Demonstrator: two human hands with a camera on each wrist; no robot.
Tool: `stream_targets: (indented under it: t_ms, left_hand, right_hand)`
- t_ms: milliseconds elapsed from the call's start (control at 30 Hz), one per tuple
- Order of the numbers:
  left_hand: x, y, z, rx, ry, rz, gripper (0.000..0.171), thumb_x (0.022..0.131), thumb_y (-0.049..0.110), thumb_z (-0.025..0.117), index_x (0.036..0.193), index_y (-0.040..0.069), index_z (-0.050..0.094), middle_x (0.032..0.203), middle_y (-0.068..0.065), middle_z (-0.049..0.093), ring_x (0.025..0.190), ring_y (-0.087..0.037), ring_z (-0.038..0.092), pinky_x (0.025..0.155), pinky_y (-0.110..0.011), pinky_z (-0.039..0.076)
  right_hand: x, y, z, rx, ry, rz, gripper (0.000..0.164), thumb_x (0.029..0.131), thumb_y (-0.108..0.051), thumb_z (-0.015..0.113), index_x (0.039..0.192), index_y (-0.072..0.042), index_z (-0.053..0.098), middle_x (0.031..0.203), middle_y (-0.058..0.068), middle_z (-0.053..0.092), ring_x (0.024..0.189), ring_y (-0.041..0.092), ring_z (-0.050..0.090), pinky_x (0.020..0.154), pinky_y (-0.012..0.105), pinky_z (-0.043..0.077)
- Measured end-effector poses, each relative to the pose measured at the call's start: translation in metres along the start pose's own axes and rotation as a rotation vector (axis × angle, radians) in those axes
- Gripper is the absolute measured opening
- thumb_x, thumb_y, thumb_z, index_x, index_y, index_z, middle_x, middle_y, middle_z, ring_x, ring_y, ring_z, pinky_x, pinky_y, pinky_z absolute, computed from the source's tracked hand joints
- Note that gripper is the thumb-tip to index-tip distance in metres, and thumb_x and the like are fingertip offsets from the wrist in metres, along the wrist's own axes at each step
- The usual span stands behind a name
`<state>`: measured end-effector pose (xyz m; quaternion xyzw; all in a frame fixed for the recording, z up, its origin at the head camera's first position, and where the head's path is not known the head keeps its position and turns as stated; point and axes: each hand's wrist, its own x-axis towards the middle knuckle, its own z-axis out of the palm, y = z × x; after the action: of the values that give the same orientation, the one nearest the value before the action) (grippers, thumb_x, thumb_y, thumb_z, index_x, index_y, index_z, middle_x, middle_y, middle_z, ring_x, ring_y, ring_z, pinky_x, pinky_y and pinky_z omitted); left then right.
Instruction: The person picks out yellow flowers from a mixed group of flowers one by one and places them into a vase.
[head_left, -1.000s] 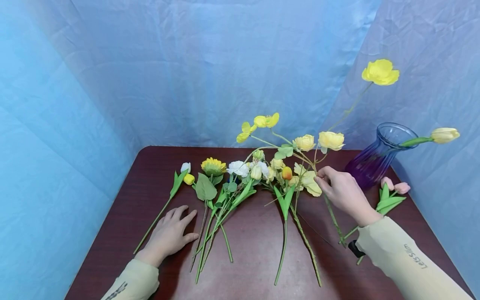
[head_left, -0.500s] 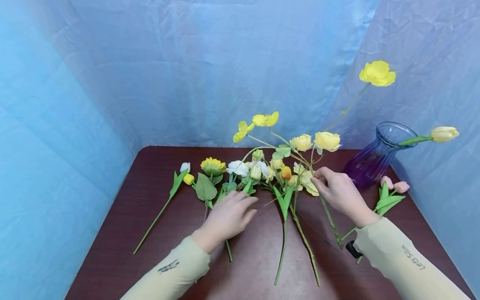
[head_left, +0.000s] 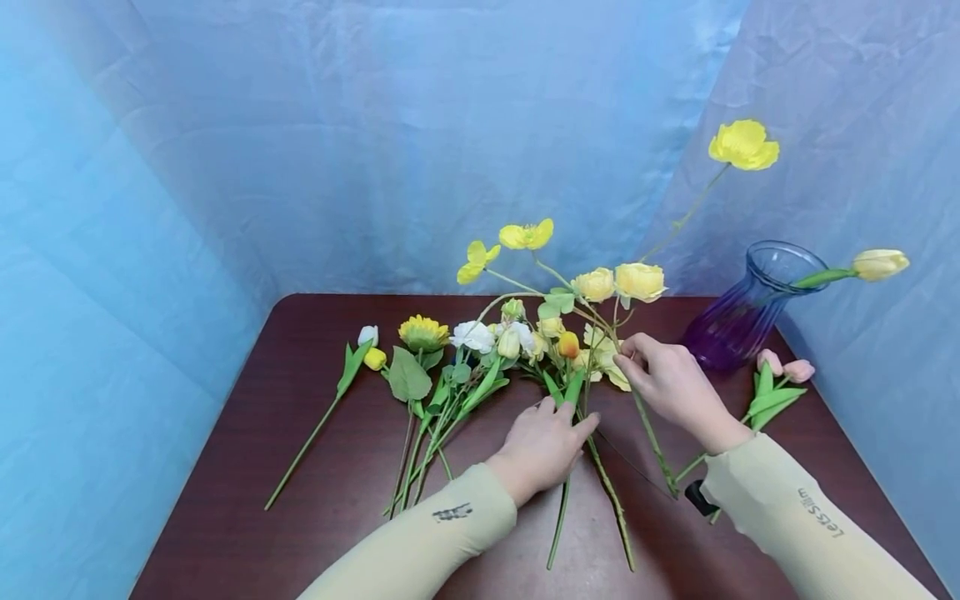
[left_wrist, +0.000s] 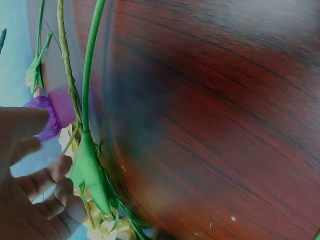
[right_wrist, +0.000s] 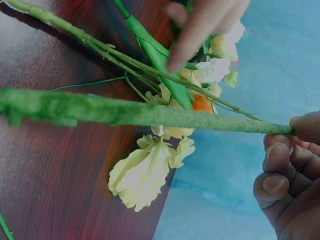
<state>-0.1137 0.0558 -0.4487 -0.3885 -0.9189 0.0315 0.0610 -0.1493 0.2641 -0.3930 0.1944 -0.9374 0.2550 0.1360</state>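
My right hand pinches the green stem of a branching artificial flower spray between thumb and fingertips. The spray stands raised, its yellow blooms fanned out above the table. My left hand reaches over the orange tulip, fingers spread and loosely bent right at its green leaves. Nothing is gripped in that hand. Beside the tulip lies a second thick stem, with pale yellow petals at its far end. Part of the tulip's stem is hidden under my left hand.
A blue-purple glass vase stands at the back right with a pale yellow tulip leaning out. Pink tulips lie in front of it. On the left lie a sunflower, white flowers and a white-and-yellow tulip stem.
My left hand has moved right, from beside the sunflower stem across the white flowers' stems to the orange tulip. My right hand and the spray have shifted slightly left.
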Motion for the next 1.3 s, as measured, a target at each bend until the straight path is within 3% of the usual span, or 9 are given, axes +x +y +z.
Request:
stream_targets:
  t_ms: [167, 367, 467, 667, 933, 1100, 1300]
  left_hand:
    - [0.006, 0.000, 0.006, 0.136, -0.059, -0.029, 0.040, 0.098, 0.034, 0.054, 0.138, 0.029, 0.053, 0.119, 0.000, 0.056, 0.096, -0.023, 0.049, 0.070, -0.033, 0.043]
    - [0.011, -0.001, 0.008, 0.187, -0.078, -0.024, 0.048, 0.100, 0.035, 0.049, 0.146, 0.038, 0.037, 0.119, 0.001, 0.053, 0.096, -0.022, 0.046, 0.072, -0.032, 0.040]
    - [0.015, -0.003, 0.010, 0.209, -0.086, -0.050, 0.045, 0.101, 0.036, 0.046, 0.145, 0.039, 0.039, 0.121, 0.001, 0.053, 0.098, -0.022, 0.045, 0.075, -0.033, 0.040]
    - [0.014, -0.006, 0.013, 0.200, -0.104, -0.079, 0.041, 0.100, 0.039, 0.047, 0.140, 0.031, 0.050, 0.122, 0.000, 0.052, 0.101, -0.023, 0.044, 0.080, -0.035, 0.039]
    - [0.009, -0.014, 0.014, 0.212, -0.087, -0.071, 0.044, 0.096, 0.046, 0.052, 0.129, 0.017, 0.057, 0.113, 0.003, 0.048, 0.101, -0.024, 0.040, 0.080, -0.035, 0.035]
    - [0.004, -0.021, 0.014, 0.191, -0.100, -0.090, 0.042, 0.099, 0.040, 0.048, 0.131, 0.014, 0.055, 0.114, 0.002, 0.049, 0.108, -0.025, 0.041, 0.082, -0.037, 0.035]
    - [0.000, -0.030, 0.014, 0.166, -0.066, -0.109, 0.045, 0.098, 0.042, 0.050, 0.132, 0.013, 0.055, 0.116, 0.000, 0.053, 0.108, -0.025, 0.043, 0.082, -0.036, 0.036]
  right_hand:
    - [0.001, -0.003, 0.002, 0.011, 0.001, -0.007, 0.003, 0.093, -0.012, 0.065, 0.092, -0.009, 0.063, 0.066, -0.004, 0.057, 0.050, 0.008, 0.046, 0.048, 0.032, 0.042]
    - [0.001, -0.004, 0.002, 0.000, 0.011, -0.012, 0.005, 0.093, -0.013, 0.065, 0.091, -0.009, 0.062, 0.066, -0.004, 0.058, 0.049, 0.008, 0.047, 0.046, 0.031, 0.042]
    - [0.001, -0.005, 0.002, 0.002, 0.011, -0.018, 0.005, 0.094, -0.014, 0.064, 0.091, -0.010, 0.062, 0.066, -0.005, 0.057, 0.048, 0.008, 0.046, 0.047, 0.031, 0.042]
    - [0.002, -0.009, -0.003, 0.003, 0.031, -0.033, 0.007, 0.094, -0.015, 0.064, 0.091, -0.009, 0.062, 0.063, -0.006, 0.053, 0.048, 0.008, 0.045, 0.048, 0.032, 0.041]
    - [0.003, -0.010, -0.009, -0.028, 0.141, -0.057, 0.004, 0.091, -0.010, 0.066, 0.092, -0.010, 0.063, 0.066, -0.005, 0.058, 0.049, 0.008, 0.045, 0.049, 0.032, 0.041]
    - [0.004, -0.011, -0.013, -0.040, 0.181, -0.074, 0.006, 0.089, -0.007, 0.068, 0.092, -0.009, 0.063, 0.066, -0.004, 0.058, 0.049, 0.009, 0.043, 0.049, 0.032, 0.040]
    - [0.003, -0.009, -0.013, -0.040, 0.164, -0.068, 0.007, 0.089, -0.008, 0.068, 0.093, -0.010, 0.063, 0.068, -0.005, 0.061, 0.050, 0.007, 0.046, 0.048, 0.032, 0.042]
